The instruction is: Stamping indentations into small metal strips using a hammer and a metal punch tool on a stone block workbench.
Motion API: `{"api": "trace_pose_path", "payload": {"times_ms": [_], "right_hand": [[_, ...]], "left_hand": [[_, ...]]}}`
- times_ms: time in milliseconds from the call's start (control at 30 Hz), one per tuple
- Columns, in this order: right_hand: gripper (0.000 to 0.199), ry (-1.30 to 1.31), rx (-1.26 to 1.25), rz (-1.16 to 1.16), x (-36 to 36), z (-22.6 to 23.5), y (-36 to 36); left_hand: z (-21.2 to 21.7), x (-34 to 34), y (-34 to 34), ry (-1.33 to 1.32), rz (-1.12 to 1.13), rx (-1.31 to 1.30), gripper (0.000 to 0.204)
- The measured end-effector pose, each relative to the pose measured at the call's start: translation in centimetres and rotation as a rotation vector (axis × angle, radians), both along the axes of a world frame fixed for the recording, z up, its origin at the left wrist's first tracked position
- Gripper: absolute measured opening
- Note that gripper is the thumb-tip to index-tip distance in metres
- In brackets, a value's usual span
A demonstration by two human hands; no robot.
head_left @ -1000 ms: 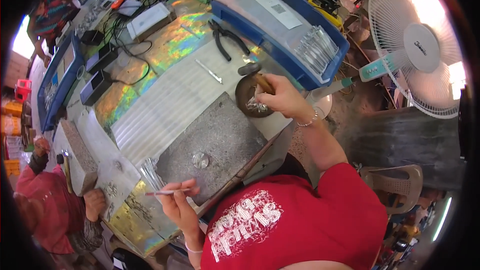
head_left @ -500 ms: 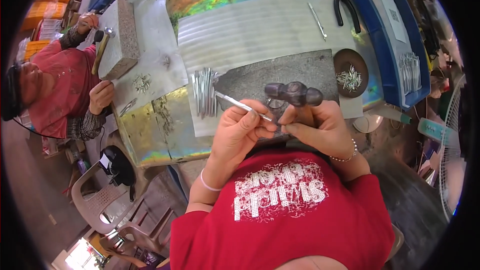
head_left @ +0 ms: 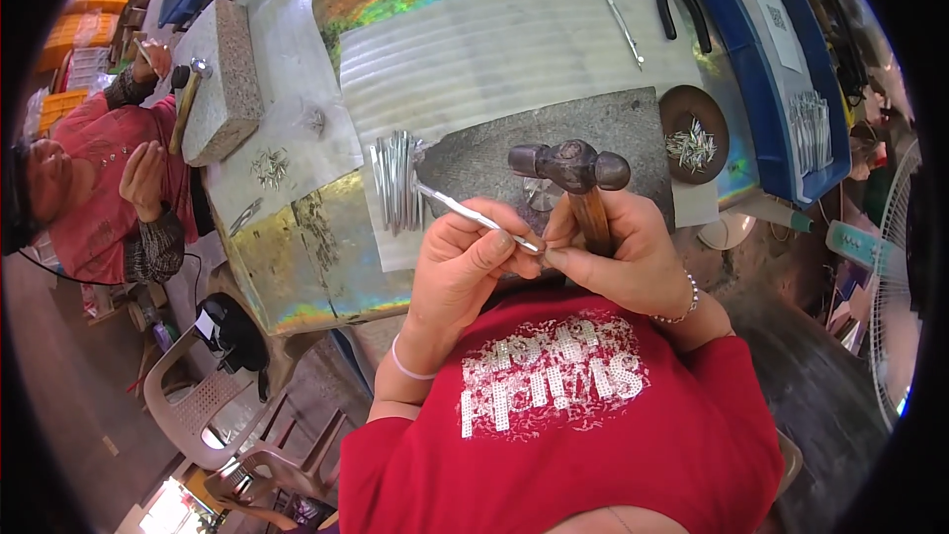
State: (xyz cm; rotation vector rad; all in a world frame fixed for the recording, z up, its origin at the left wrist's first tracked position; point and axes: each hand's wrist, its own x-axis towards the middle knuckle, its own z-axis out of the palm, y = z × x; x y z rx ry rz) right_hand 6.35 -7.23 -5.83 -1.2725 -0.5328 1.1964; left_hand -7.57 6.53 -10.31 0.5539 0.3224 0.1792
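My left hand (head_left: 473, 255) is closed round a thin silver metal rod (head_left: 463, 209), which slants from its far left end down to my fingertips. In my right hand (head_left: 633, 249) is a ball-peen hammer, its wooden handle (head_left: 591, 222) upright between thumb and palm and its dark head (head_left: 569, 167) above the slab. The right thumb and forefinger meet at the rod's near end; whether they pinch something small there I cannot make out. Behind the hammer a round shiny metal piece (head_left: 540, 196) lies on the dark stone slab (head_left: 494, 138). A bundle of silver rods (head_left: 396, 183) lies left of it.
At the right is a brown dish (head_left: 708, 102) holding small silver pieces (head_left: 691, 146). Farther back lie black pliers (head_left: 682, 2) and a pen-like tool (head_left: 624, 30); a blue tray (head_left: 748, 69) borders the table. A co-worker (head_left: 119, 168) sits left beside a granite block (head_left: 232, 79).
The hammer in my right hand has turned so its wooden handle shows, and its head has shifted slightly left and away. The co-worker's near hand has lifted back from the table.
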Motion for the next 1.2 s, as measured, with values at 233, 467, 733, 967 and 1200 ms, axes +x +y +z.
{"api": "trace_pose_path", "payload": {"times_ms": [233,467,733,967,1200], "right_hand": [[0.016,-0.017,-0.020,0.002,0.1,-0.3,-0.2],[0.018,-0.016,0.025,-0.052,0.0,-1.1,-0.5],[0.038,-0.803,-0.180,-0.070,0.8,-2.4,-0.3],[0.042,-0.819,-0.205,0.047,0.9,-3.4,0.9],[0.029,-0.516,-0.221,-0.144,1.0,-3.4,-1.0]], "left_hand": [[0.5,0.0,0.0,0.017,0.013,0.468,0.013],[-0.3,0.0,-0.5,-0.067,0.023,0.227,0.012],[-0.6,-0.2,0.5,0.005,0.117,0.197,0.011],[-0.4,0.7,0.4,0.083,0.132,0.487,0.009],[-0.9,2.1,-0.2,0.128,0.078,0.790,0.008]]}}
